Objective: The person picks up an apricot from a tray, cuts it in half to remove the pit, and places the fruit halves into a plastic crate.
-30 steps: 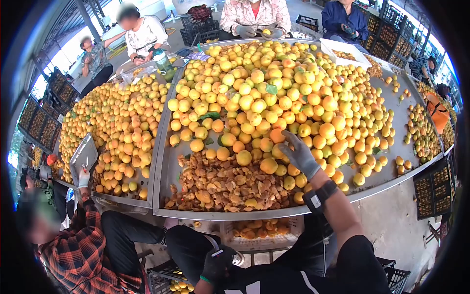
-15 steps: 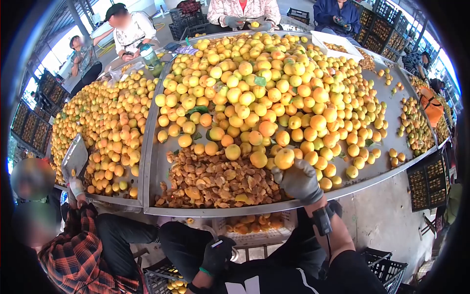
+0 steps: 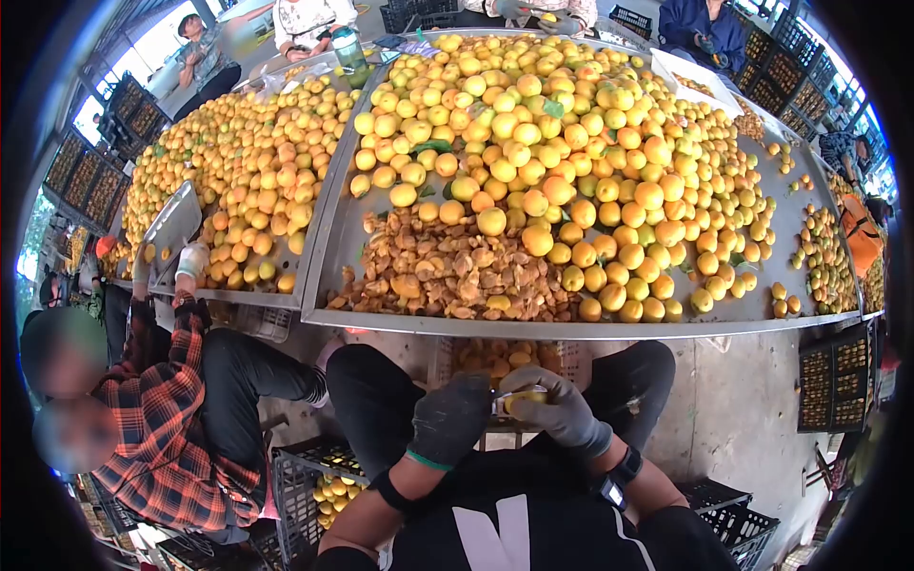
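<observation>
In my right hand (image 3: 557, 411), which wears a grey glove, is a yellow apricot (image 3: 529, 394) held just above my lap. My left hand (image 3: 452, 419), in a dark glove, is closed round a small metal tool (image 3: 500, 403); its kind cannot be made out. The tool's end meets the apricot between the two hands. Whole yellow-orange apricots (image 3: 571, 157) are heaped on the metal table (image 3: 533, 329) in front of me. At the table's near side lies a pile of brownish-orange fruit pieces or pits (image 3: 457, 266).
Below the table edge a pale crate (image 3: 576, 366) holds orange pieces. Black crates stand at my left (image 3: 295, 485) and right (image 3: 738, 523). A co-worker in a plaid shirt (image 3: 171, 419) sits close on my left; other people sit across the table.
My right hand has drawn back from the heap to my lap with an apricot. My left hand has risen with the tool to meet it. The view has shifted.
</observation>
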The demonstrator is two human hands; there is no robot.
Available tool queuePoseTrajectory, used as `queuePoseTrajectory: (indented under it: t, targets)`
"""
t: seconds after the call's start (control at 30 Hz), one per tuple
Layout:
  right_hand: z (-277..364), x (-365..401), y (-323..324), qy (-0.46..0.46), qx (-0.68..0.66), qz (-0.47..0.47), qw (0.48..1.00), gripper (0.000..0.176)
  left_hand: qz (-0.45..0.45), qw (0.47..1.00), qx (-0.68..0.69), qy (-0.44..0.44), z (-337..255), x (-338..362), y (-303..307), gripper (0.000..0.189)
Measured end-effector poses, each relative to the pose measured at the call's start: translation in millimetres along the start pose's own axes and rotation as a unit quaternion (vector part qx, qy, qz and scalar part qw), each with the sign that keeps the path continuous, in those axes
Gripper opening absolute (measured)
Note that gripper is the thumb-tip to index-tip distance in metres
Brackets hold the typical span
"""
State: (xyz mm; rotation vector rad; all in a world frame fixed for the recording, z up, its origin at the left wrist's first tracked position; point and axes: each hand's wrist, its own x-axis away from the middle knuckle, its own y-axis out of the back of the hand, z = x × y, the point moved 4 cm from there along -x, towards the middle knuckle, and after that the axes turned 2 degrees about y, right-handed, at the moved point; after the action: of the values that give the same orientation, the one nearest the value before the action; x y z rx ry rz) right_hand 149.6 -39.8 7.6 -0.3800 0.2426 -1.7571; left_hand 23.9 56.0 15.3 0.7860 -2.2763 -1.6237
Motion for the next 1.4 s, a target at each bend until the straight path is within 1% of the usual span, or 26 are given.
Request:
queuePoseTrajectory:
  t: [0.13, 0.17, 0.2, 0.23, 0.33, 0.37, 0.43, 0.47, 0.5, 0.57, 0.67, 0.73, 0.87, 0.93, 1.03, 1.07, 1.1, 1.13, 1.17, 1.2, 1.23, 1.27, 1.3, 1.33, 1.37, 1.4]
  targets:
    - [-3.5, 12.6, 9.1, 0.005, -0.003, -0.006, 1.0, 0.011, 0.004, 0.982, 0.161, -0.097, -15.3, 7.3, 17.6, 0.029]
    - [-4.4, 15.0, 13.1, 0.006, -0.003, -0.009, 1.0, 0.011, 0.202, 0.899, 0.384, 0.062, -9.8, 10.5, 9.3, 0.031]
    - [-5.6, 17.2, 15.4, 0.019, -0.005, 0.019, 1.0, 0.014, 0.377, 0.707, 0.558, 0.214, -13.3, 22.8, -1.2, 0.034]
    - [-5.0, 19.7, 14.9, 0.031, -0.007, 0.047, 0.998, 0.018, 0.38, 0.706, 0.558, 0.213, -13.8, 25.7, -4.8, 0.034]
    - [2.3, 29.2, 8.6, -0.047, -0.063, 0.0, 0.997, 0.04, 0.275, 0.797, 0.534, 0.067, -8.8, 26.7, -21.0, 0.031]
    - [0.4, 31.4, 9.5, -0.046, -0.063, -0.001, 0.997, 0.04, 0.236, 0.821, 0.52, 0.018, -6.9, 27.7, -24.1, 0.03]
    - [1.3, 36.9, 13.3, 0.031, 0.153, -0.005, 0.988, 0.061, 0.198, 0.84, 0.504, -0.029, -11.4, 29.8, -17.6, 0.029]
    - [-0.7, 39.6, 12.4, 0.031, 0.152, -0.005, 0.988, 0.061, 0.123, 0.928, 0.347, -0.059, -13.1, 30.3, -9.4, 0.028]
    - [-4.0, 42.4, 11.2, 0.018, 0.155, -0.007, 0.988, 0.06, 0.043, 0.98, 0.176, -0.086, -15.7, 31.1, -1.3, 0.027]
    - [-8.4, 46.1, 7.8, 0.005, 0.158, -0.006, 0.987, 0.059, 0.029, 0.984, 0.144, -0.102, -15.8, 35.3, -4.9, 0.03]
    - [-2.7, 49.1, -0.8, 0.088, 0.125, -0.021, 0.988, 0.056, -0.019, 0.99, 0.068, -0.124, -18.5, 42.4, -10.1, 0.029]
    - [-5.3, 51.1, -4.5, 0.057, 0.071, -0.04, 0.995, 0.053, -0.053, 0.99, 0.025, -0.128, -21.7, 45.4, -8.7, 0.024]
    - [-2.0, 50.2, -4.7, 0.074, 0.113, -0.048, 0.99, 0.052, -0.061, 0.993, 0.006, -0.102, -25.4, 43.1, -5.9, 0.024]
    - [-8.7, 50.9, -2.2, -0.004, 0.056, -0.067, 0.996, 0.05, -0.064, 0.994, 0.016, -0.093, -26.8, 42.0, -4.4, 0.024]
    - [-5.6, 53.6, -2.8, 0.031, 0.052, -0.063, 0.996, 0.048, -0.055, 0.994, -0.008, -0.092, -33.7, 43.1, -0.9, 0.024]
    - [-16.7, 56.2, 0.1, 0.008, -0.038, -0.068, 0.997, 0.046, -0.027, 0.996, -0.024, -0.079, -36.1, 43.4, -2.8, 0.019]
    - [-12.1, 56.5, 1.8, 0.047, 0.065, -0.098, 0.992, 0.036, -0.003, 0.997, -0.04, -0.072, -39.0, 40.6, -5.3, 0.016]
    - [-8.0, 56.3, 4.9, 0.154, 0.218, -0.11, 0.958, 0.024, 0.001, 0.996, -0.019, -0.086, -42.0, 39.4, -5.2, 0.017]
    - [-2.2, 53.2, 4.2, 0.195, 0.25, -0.099, 0.943, 0.017, 0.011, 0.995, 0.001, -0.098, -43.2, 41.6, -7.4, 0.019]
    - [-7.3, 53.0, 5.5, 0.173, 0.187, -0.093, 0.963, 0.018, 0.002, 0.993, 0.005, -0.119, -44.7, 44.8, -12.1, 0.019]
    - [-13.4, 54.3, 7.5, 0.149, 0.119, -0.084, 0.978, 0.018, 0.07, 0.987, 0.122, -0.072, -41.9, 47.5, -20.3, 0.022]
    - [-13.6, 56.5, 11.7, 0.158, 0.124, -0.094, 0.975, 0.018, 0.141, 0.962, 0.233, -0.021, -36.9, 47.9, -28.6, 0.025]
    - [-17.7, 56.0, 13.4, 0.124, 0.069, -0.067, 0.988, 0.019, 0.14, 0.962, 0.232, -0.032, -33.5, 43.6, -22.4, 0.025]
    - [-21.3, 54.3, 14.4, 0.089, 0.013, -0.039, 0.995, 0.019, 0.311, 0.836, 0.446, 0.074, -27.9, 46.5, -26.8, 0.028]
    - [-22.3, 52.7, 17.9, 0.094, 0.014, -0.043, 0.994, 0.019, 0.453, 0.625, 0.611, 0.177, -29.8, 53.9, -29.7, 0.032]
    - [-24.0, 51.6, 17.5, 0.085, -0.01, -0.021, 0.996, 0.024, 0.456, 0.625, 0.608, 0.175, -25.6, 53.6, -32.1, 0.032]
